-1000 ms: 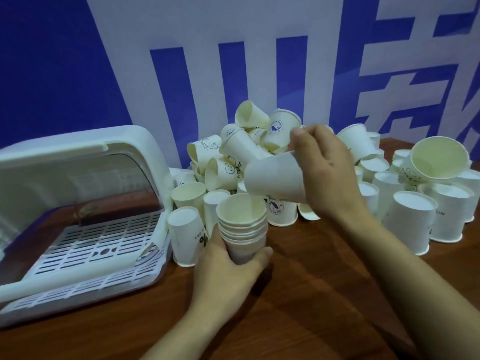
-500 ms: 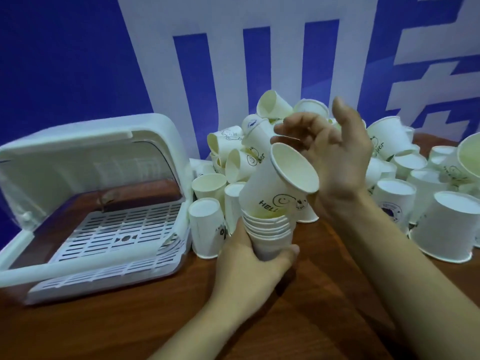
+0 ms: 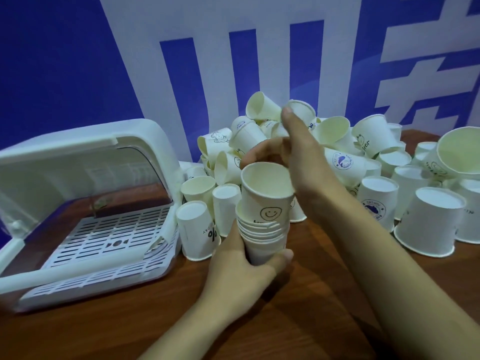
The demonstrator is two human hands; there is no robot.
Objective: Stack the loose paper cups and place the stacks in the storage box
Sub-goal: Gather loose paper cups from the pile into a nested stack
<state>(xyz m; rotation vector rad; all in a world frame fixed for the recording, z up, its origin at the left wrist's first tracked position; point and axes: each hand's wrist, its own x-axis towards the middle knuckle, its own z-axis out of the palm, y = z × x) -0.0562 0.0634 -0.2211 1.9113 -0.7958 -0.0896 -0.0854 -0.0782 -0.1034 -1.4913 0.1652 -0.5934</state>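
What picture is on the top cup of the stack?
A little smiley face, drawn in dark lines on the white top cup. The head view shows it.

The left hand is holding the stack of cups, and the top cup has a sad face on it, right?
Not quite. The head view shows the left hand holding the stack of cups, but the top cup has a smiley face, not a sad one.

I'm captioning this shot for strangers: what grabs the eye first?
The heap of loose cups against the blue-and-white wall. In front, the left hand grips a stack topped by a smiley cup; the open storage box sits left.
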